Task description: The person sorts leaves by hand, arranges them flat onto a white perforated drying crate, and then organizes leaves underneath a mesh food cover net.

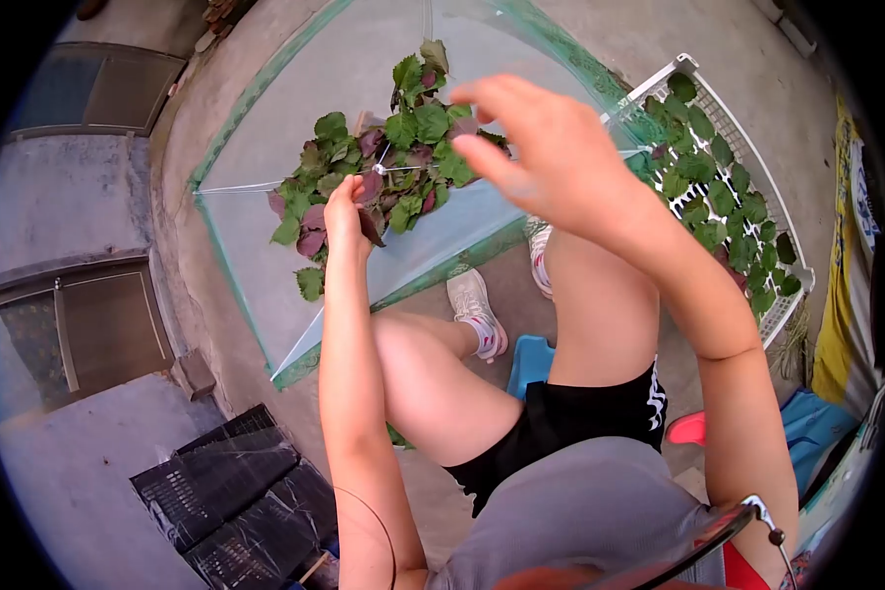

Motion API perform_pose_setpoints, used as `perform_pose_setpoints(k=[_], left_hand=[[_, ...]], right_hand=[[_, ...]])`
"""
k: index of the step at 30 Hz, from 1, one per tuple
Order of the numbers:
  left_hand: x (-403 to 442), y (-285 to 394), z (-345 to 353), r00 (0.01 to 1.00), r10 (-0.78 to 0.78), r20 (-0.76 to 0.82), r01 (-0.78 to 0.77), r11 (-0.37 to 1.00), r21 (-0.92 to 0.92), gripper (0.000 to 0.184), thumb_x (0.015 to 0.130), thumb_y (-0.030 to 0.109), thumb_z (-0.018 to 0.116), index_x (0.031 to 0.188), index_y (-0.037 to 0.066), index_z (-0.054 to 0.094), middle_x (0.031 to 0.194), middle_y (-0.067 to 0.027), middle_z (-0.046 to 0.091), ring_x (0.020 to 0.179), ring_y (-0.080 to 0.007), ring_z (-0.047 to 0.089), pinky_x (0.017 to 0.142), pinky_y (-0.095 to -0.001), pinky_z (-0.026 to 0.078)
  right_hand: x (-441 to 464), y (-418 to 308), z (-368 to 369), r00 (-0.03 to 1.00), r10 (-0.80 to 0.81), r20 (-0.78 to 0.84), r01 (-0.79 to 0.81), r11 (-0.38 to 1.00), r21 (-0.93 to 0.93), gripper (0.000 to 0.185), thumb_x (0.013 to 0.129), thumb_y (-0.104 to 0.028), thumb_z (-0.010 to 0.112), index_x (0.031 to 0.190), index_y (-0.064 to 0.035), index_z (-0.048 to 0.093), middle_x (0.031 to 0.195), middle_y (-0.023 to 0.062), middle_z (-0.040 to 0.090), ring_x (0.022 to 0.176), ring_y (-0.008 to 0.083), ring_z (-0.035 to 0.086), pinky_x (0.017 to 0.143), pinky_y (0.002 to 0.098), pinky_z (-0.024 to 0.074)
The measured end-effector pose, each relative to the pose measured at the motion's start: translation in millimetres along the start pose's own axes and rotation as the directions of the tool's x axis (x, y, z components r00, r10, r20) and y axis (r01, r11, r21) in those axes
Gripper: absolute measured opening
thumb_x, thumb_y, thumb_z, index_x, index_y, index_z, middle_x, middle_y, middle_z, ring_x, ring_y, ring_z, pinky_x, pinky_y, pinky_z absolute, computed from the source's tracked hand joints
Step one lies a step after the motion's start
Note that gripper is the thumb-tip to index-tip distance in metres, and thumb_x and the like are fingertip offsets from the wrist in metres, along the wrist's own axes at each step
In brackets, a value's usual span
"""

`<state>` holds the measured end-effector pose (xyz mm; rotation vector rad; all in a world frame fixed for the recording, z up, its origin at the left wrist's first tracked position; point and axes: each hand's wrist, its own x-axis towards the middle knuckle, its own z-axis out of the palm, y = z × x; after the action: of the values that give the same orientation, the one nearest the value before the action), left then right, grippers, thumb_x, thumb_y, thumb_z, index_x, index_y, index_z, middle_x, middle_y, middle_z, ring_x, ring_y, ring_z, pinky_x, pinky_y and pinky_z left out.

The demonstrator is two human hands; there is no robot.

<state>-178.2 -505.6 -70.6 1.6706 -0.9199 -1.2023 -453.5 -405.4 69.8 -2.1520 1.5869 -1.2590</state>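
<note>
Green and purple leaves [430,124] lie in a loose pile on a pale mesh sheet [256,147] with a green border. My left hand [345,212] is at the near side of the pile, its fingers closed on a dark purple leaf [371,228]. To the right and higher up, my right hand [551,147] is raised and smeared by motion. Its thumb and forefinger are spread apart. A purplish leaf shows between those two fingertips, and whether they touch it is unclear. White strings meet at a knot [380,169] among the leaves.
At right stands a white plastic crate [742,138] with green leaves spread over its slatted surface. A blue stool [530,362] shows between my legs. Black crates [231,492] lie at lower left. Yellow and blue sheeting [836,295] hangs at the far right.
</note>
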Motion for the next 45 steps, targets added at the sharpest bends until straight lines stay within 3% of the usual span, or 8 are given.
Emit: perform_pose_setpoints(k=[6, 8, 13, 21, 28, 33, 38, 45], left_hand=[[31, -46, -43, 0.929, 0.191, 0.316, -0.347, 0.745, 0.569, 0.026, 0.080, 0.022, 0.059, 0.096, 0.002, 0.064, 0.087, -0.0069, 0.065, 0.075, -0.0157, 0.059, 0.065, -0.0307, 0.047], [18, -39, -44, 0.969, -0.171, 0.177, 0.073, 0.887, 0.456, 0.028, 0.080, 0.025, 0.060, 0.097, 0.003, 0.065, 0.094, -0.0076, 0.066, 0.084, -0.0158, 0.060, 0.073, -0.0311, 0.047], [28, -35, -51, 0.986, -0.062, 0.153, -0.034, 0.827, 0.561, 0.037, 0.079, 0.027, 0.063, 0.107, 0.003, 0.061, 0.106, -0.0126, 0.062, 0.099, -0.0211, 0.057, 0.089, -0.0323, 0.042], [103, -25, -30, 0.950, 0.292, 0.114, -0.185, 0.230, 0.955, 0.065, 0.074, 0.042, 0.068, 0.129, 0.016, 0.047, 0.141, -0.0156, 0.028, 0.130, -0.0335, 0.028, 0.102, -0.0446, 0.032], [138, -25, -13, 0.981, 0.152, -0.118, 0.054, 0.370, 0.928, 0.078, 0.062, 0.048, 0.075, 0.131, 0.027, 0.044, 0.142, -0.0153, 0.023, 0.127, -0.0367, 0.031, 0.096, -0.0470, 0.040], [155, -31, -33, 0.938, 0.345, -0.035, -0.077, 0.307, 0.948, 0.047, 0.070, 0.024, 0.070, 0.114, 0.018, 0.058, 0.107, -0.0135, 0.057, 0.096, -0.0313, 0.059, 0.084, -0.0400, 0.048], [170, -23, -79, 0.973, 0.229, -0.009, -0.227, 0.968, 0.110, 0.019, 0.079, 0.012, 0.064, 0.094, 0.000, 0.061, 0.087, -0.0038, 0.064, 0.084, -0.0183, 0.060, 0.074, -0.0330, 0.048], [101, 29, -110, 0.956, -0.128, 0.265, 0.212, 0.923, -0.320, 0.025, 0.086, 0.016, 0.061, 0.104, -0.001, 0.055, 0.099, -0.0079, 0.063, 0.085, -0.0208, 0.062, 0.074, -0.0349, 0.052]], right_hand=[[9, -49, 119, 0.852, -0.204, 0.482, 0.240, 0.971, -0.014, 0.026, 0.076, -0.023, 0.063, 0.091, -0.0023, 0.058, 0.085, 0.0125, 0.061, 0.081, 0.0267, 0.061, 0.067, 0.0372, 0.0466], [-11, -47, 146, 0.732, -0.192, 0.653, 0.427, 0.877, -0.221, 0.026, 0.074, -0.022, 0.063, 0.092, -0.0028, 0.061, 0.086, 0.0123, 0.061, 0.081, 0.0262, 0.060, 0.068, 0.0392, 0.0452], [-38, -60, 160, 0.130, 0.148, 0.980, 0.581, 0.790, -0.196, 0.038, 0.072, -0.020, 0.065, 0.105, -0.0021, 0.064, 0.101, 0.0174, 0.062, 0.090, 0.0355, 0.058, 0.071, 0.0525, 0.0448], [-29, -57, 165, 0.123, 0.117, 0.985, 0.528, 0.833, -0.165, 0.046, 0.074, -0.023, 0.064, 0.113, 0.0011, 0.056, 0.106, 0.0207, 0.058, 0.092, 0.0345, 0.057, 0.080, 0.0541, 0.0406], [-34, -59, 166, 0.112, 0.117, 0.987, 0.563, 0.811, -0.160, 0.044, 0.077, -0.021, 0.061, 0.113, 0.0023, 0.055, 0.105, 0.0211, 0.057, 0.095, 0.0368, 0.056, 0.085, 0.0550, 0.0374], [-31, -56, 172, 0.103, 0.109, 0.989, 0.541, 0.828, -0.147, 0.043, 0.077, -0.021, 0.060, 0.114, 0.0003, 0.057, 0.110, 0.0218, 0.055, 0.097, 0.0385, 0.054, 0.084, 0.0567, 0.0369], [-31, -59, 172, 0.098, 0.112, 0.989, 0.528, 0.837, -0.147, 0.044, 0.075, -0.022, 0.061, 0.114, -0.0017, 0.059, 0.117, 0.0225, 0.053, 0.099, 0.0402, 0.053, 0.084, 0.0583, 0.0365], [-38, -61, 178, 0.099, 0.087, 0.991, 0.572, 0.810, -0.128, 0.049, 0.072, -0.025, 0.065, 0.114, -0.0023, 0.059, 0.117, 0.0231, 0.053, 0.100, 0.0396, 0.051, 0.084, 0.0578, 0.0374]])
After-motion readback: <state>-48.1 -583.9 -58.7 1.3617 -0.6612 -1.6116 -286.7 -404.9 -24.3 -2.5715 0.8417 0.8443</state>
